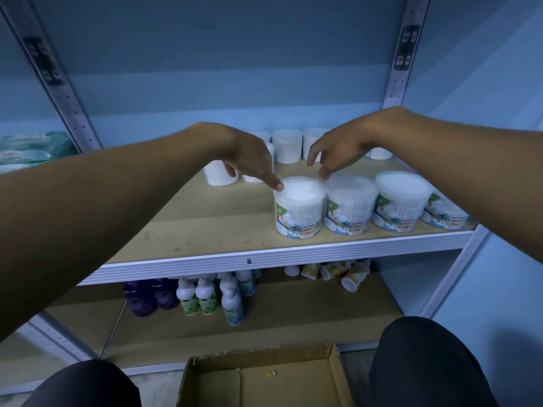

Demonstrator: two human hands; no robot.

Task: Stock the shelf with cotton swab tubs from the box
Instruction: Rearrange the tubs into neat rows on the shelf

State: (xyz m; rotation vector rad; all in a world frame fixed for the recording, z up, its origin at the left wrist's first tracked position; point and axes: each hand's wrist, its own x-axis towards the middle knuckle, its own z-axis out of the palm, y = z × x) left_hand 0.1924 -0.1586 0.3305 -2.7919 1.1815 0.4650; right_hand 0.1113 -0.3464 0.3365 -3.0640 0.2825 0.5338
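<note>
1. At the far left, on the next bay, I see wipe packs [32,151] stacked; they play no part in the job
2. My left hand [249,160] reaches over the shelf [205,218], fingers loosely spread and pointing down; its thumb tip rests on the lid rim of the leftmost front tub [299,207], and it grips nothing
3. Behind that hand I make out more tubs [288,145] in a back row by the wall, partly hidden by my wrists
4. My right hand [338,154] hangs just above the second front tub [349,207], fingers curled open, one tip at or just over the lid's back edge; I cannot tell if it touches, and it holds nothing
5. Further right, two more front tubs [402,201] stand upright, labels facing out, the row touching side to side up to the right post
6. Below, bottles [205,295] sit on the lower shelf, with small tubs tipped over to their right
7. The box [264,380] lies open between my knees, and the part I can see holds no tubs
8. I judge the stocking nearly done: what is left looks like squaring the front row, and the shelf's left half is bare
</note>
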